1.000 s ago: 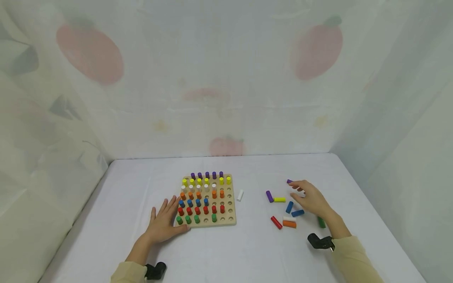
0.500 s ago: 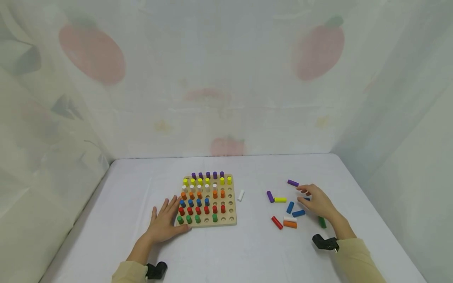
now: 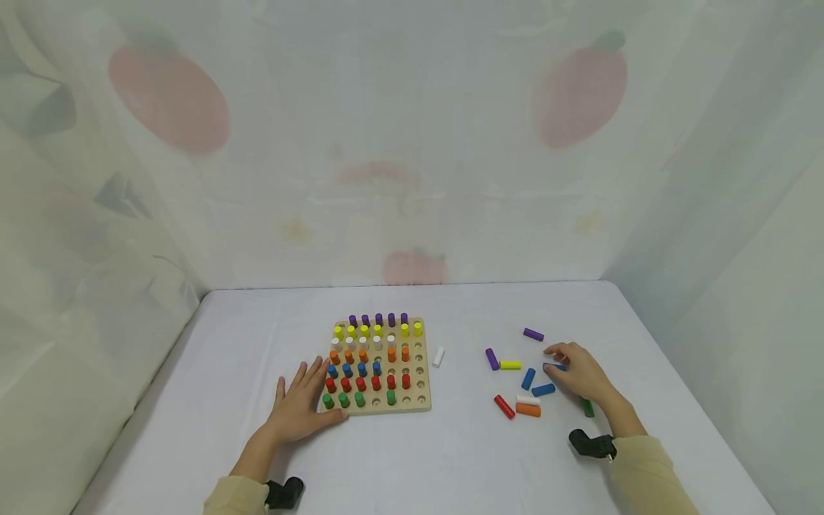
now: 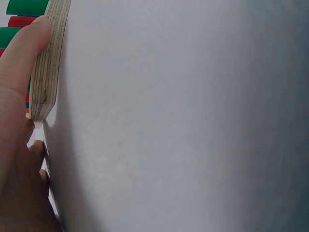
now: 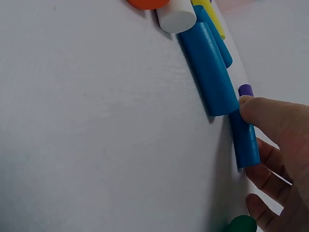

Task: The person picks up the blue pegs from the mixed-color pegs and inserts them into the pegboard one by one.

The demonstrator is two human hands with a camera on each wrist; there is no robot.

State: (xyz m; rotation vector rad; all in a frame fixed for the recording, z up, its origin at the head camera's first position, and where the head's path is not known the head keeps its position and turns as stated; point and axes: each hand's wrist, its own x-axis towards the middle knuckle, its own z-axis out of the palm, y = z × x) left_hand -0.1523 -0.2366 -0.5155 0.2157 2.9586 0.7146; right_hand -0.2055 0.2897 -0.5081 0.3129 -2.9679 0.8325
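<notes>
My left hand [image 3: 300, 408] rests at the left edge of a wooden pegboard [image 3: 412, 408], fingers spread along its side. In the left wrist view the thumb [image 4: 29, 43] touches the board's near edge. Colored pegs stand upright in rows in the board, with several bare holes toward the right. Over the loose pegs, my right hand [image 3: 582, 372] has its thumb and fingers curled about a blue peg [image 5: 245, 142] lying on the table. The thumb covers one end of that peg. Two more blue pegs [image 3: 543, 390] lie just left of this hand.
Around the right hand lie a green peg [image 3: 587, 408], purple pegs [image 3: 533, 334], a yellow peg [image 3: 511, 365], a red peg [image 3: 504, 406], a white peg [image 3: 528, 400] and an orange peg [image 3: 528, 410]. Another white peg [image 3: 438, 357] is right beside the board.
My right hand has drawn back from the far purple peg, moving right and toward me, and lowered around the blue peg. The left hand has stayed on the board.
</notes>
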